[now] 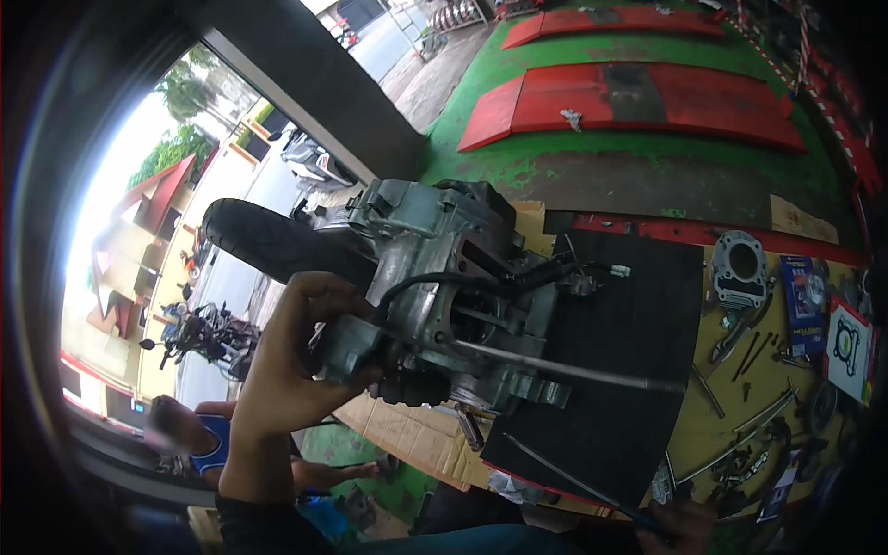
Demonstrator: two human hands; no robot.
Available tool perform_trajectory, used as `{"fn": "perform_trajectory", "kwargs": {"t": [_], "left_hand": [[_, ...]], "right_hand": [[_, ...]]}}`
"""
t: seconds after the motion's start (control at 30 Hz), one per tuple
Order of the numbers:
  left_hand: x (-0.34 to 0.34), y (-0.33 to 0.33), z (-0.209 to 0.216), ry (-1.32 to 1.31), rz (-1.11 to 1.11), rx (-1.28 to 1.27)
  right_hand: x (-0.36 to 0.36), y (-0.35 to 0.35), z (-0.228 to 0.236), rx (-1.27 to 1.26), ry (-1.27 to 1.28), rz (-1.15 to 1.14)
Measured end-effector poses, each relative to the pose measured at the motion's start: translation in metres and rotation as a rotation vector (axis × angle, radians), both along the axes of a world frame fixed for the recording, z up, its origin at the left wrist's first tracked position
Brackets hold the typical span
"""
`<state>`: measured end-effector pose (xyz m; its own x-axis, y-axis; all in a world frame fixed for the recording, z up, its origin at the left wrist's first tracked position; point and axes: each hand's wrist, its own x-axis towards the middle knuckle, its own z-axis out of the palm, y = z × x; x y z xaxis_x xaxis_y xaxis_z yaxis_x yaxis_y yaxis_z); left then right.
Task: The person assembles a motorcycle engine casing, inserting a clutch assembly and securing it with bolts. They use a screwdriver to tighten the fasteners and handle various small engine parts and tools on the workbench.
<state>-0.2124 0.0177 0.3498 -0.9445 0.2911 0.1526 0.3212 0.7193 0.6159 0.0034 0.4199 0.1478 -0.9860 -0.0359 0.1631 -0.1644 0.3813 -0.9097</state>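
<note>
A grey metal motorcycle engine (416,277) rests at the middle of the bench, with a black rear tyre (268,240) behind it on the left. My left hand (301,347) is closed round a casing projection at the engine's left side. From the engine's round opening (476,314), a long thin grey strip or rod (592,368) reaches right, its far end blurred. At the lower right my right hand (683,525), dark and partly blurred, grips the handle of a long-shafted screwdriver (573,474). Its tip points up and left, apart from the engine.
A black mat (620,305) lies beside the engine. To the right are a cylinder block (740,268), a gasket package (846,351), and several bolts and tools. Red ramps (638,102) stand beyond. A person in a blue top (215,442) is at the lower left.
</note>
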Motion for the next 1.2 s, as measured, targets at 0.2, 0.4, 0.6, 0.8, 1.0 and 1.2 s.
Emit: {"fn": "perform_trajectory", "kwargs": {"t": [0.2, 0.4, 0.6, 0.8, 1.0, 1.2], "left_hand": [[-0.004, 0.002, 0.012, -0.222, 0.087, -0.018], [-0.008, 0.006, 0.011, -0.197, 0.082, 0.003], [-0.002, 0.001, 0.015, -0.029, 0.022, -0.368], [0.008, -0.004, -0.007, -0.062, 0.085, 0.030], [0.008, 0.000, -0.009, -0.102, 0.112, 0.220], [-0.021, -0.008, 0.028, -0.175, -0.170, -0.119]], "right_hand": [[-0.022, 0.004, -0.003, 0.092, -0.006, 0.062], [-0.022, 0.015, -0.014, 0.054, -0.175, 0.088], [-0.029, 0.013, -0.015, 0.152, -0.141, 0.106], [-0.024, 0.011, -0.020, 0.147, -0.176, 0.108], [-0.016, 0.014, -0.019, 0.081, -0.054, 0.096], [0.000, 0.052, 0.033, -0.020, 0.027, 0.118]]}}
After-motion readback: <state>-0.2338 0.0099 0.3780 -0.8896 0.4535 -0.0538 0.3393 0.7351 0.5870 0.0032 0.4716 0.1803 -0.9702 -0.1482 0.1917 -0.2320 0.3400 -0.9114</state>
